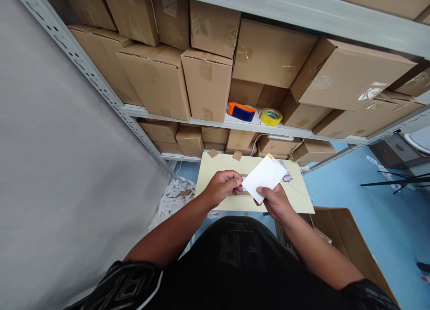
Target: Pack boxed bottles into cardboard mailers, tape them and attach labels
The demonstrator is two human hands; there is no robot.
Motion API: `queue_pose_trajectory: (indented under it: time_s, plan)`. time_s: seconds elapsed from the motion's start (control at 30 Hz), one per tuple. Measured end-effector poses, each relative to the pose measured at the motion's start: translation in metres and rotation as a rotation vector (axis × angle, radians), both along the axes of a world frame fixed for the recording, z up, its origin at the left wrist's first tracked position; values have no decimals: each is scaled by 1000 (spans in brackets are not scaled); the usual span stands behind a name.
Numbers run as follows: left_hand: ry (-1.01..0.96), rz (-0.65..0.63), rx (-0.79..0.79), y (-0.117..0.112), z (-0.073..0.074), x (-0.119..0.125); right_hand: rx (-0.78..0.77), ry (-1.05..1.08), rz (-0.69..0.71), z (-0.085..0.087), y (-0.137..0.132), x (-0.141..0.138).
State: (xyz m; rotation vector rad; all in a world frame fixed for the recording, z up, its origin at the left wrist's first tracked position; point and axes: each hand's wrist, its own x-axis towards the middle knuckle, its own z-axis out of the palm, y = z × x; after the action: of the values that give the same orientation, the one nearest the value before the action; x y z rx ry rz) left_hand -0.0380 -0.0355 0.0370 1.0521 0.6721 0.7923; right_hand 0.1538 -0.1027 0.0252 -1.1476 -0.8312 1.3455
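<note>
My right hand [276, 201] grips the lower right edge of a white paper sheet [264, 178], its thumb on top. A small orange-yellow mark shows at the sheet's upper corner. At the sheet's left corner, the fingers of my left hand [225, 183] are closed in a pinch. Both hands are above a pale yellow tabletop [211, 175]. Partly hidden behind the left fingers and the sheet is a brown cardboard piece or box [247, 193] on the table. Past the sheet's right edge, a blurred patch covers a small item.
Brown cardboard boxes [206, 83] fill the metal shelves ahead. An orange and blue tape dispenser [242, 112] and a yellow tape roll [271, 117] sit on the middle shelf. White paper strips [168, 207] litter the floor at left. A large open carton [349, 238] stands at right.
</note>
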Motion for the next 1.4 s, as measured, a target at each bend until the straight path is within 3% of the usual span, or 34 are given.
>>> queue_pose_trajectory:
  time_s: [0.63,0.8,0.87,0.93,1.0,1.03,1.1,1.2,1.4]
  plan:
    - [39,-74,-24,-3,0,19,-90,56,-40,-3,-5,15]
    - [2,-32,29,-5,-9,29,-208,36,85,-16,3,19]
    - [3,9,61,-6,-16,34,-282,-49,51,-25,9,20]
    - [29,46,96,-5,-22,38,-242,-213,-129,-32,13,20]
    - [64,76,132,-3,-27,42,-90,-372,-281,-33,15,21]
    - [81,87,153,-2,-29,43,-11,-423,-277,-31,14,21]
    - [107,103,200,0,-30,45,93,-459,-137,-24,13,19]
    - [157,120,273,2,-30,47,102,-469,17,-13,12,12]
    - [243,141,291,2,-41,43,2,-502,-85,-14,23,9]
